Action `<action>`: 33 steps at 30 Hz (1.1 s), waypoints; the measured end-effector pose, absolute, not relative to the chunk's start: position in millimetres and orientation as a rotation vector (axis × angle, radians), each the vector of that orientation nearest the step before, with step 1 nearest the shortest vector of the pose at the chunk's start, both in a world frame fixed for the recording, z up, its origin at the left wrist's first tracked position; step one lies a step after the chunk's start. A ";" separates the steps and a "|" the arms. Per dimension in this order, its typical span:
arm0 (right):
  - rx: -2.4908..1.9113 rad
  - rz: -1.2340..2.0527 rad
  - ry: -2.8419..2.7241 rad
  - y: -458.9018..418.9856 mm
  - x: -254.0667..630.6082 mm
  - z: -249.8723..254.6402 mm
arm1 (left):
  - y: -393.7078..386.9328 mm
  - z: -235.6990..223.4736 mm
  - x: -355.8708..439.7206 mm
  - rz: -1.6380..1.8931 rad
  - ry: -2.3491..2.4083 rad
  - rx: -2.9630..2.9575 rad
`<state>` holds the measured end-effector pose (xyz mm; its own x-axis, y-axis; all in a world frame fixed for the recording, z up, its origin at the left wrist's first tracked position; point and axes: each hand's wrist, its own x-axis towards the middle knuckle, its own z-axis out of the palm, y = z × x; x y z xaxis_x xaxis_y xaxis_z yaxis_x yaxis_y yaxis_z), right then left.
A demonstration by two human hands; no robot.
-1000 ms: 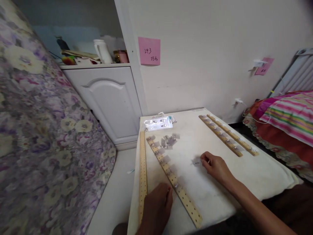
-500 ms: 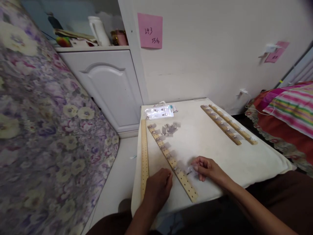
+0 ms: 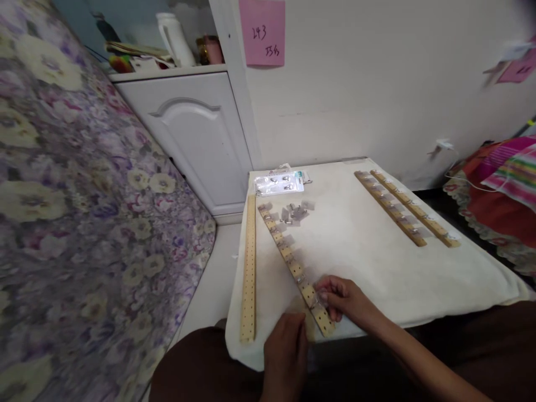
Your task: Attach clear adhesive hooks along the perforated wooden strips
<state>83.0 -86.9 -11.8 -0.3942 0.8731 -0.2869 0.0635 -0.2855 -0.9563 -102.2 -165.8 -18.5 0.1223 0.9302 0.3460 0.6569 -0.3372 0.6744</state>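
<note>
I'm seeing my right hand (image 3: 345, 298) having carried a small clip, probably pinched in its fingers, onto the drilled wooden strip's (image 3: 295, 271) near end; my left hand (image 3: 287, 352), curled, is steadying beside it.

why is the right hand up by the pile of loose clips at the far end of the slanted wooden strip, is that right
Not quite. In the head view the right hand is at the near end of the slanted wooden strip, fingers on it. The pile of loose clips lies untouched at the far end.
</note>
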 end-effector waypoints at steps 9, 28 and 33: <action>-1.209 1.725 -1.404 -87.6 83.5 -11.0 | -164.2 -29.7 -98.5 1.127 1.510 2.187; -1.228 1.706 -1.424 -89.0 83.2 -8.1 | -167.9 -31.8 -95.8 1.051 1.535 2.374; -1.246 1.685 -1.442 -89.9 83.7 -7.9 | -167.9 -33.8 -94.8 1.037 1.568 2.403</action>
<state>83.7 -89.9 -7.9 -0.3882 0.8800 -0.2736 0.1343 -0.2397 -0.9615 -94.8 -167.9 -33.8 0.2423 0.8389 0.4874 0.7770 -0.4686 0.4203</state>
